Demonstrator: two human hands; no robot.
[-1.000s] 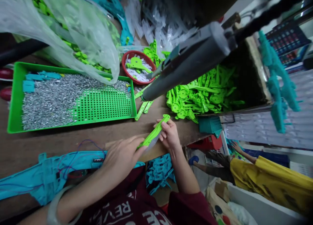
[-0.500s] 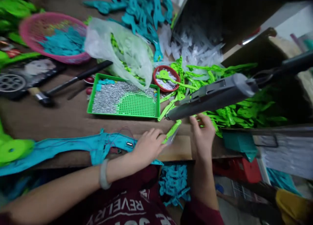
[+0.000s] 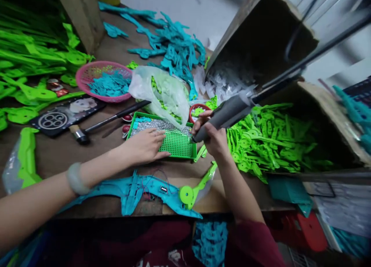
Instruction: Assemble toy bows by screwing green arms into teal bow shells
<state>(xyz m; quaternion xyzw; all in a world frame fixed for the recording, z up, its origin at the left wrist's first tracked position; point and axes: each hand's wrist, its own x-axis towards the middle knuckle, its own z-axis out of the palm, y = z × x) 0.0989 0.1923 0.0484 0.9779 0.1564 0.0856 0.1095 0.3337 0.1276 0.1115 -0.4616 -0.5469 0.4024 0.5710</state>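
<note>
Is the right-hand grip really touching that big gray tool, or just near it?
Touching. The head view shows the right-hand grip wrapped around the lower part of the gray tool, with no gap between them.

Power screwdriver (image 3: 224, 114): grey, cylindrical, tilted tip-down, gripped by right fingers (image 3: 213, 133). Perforated tray (image 3: 177, 146): green, flat beneath left fingers (image 3: 155, 134), part-filled with silver screws (image 3: 145, 126).

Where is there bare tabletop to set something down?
Bare tabletop shows between the hammer and the left forearm; a smaller patch lies between the pink basket and the blue parts. It's crowded just beyond the green tray and right of the right hand, where green parts pile up.
</note>
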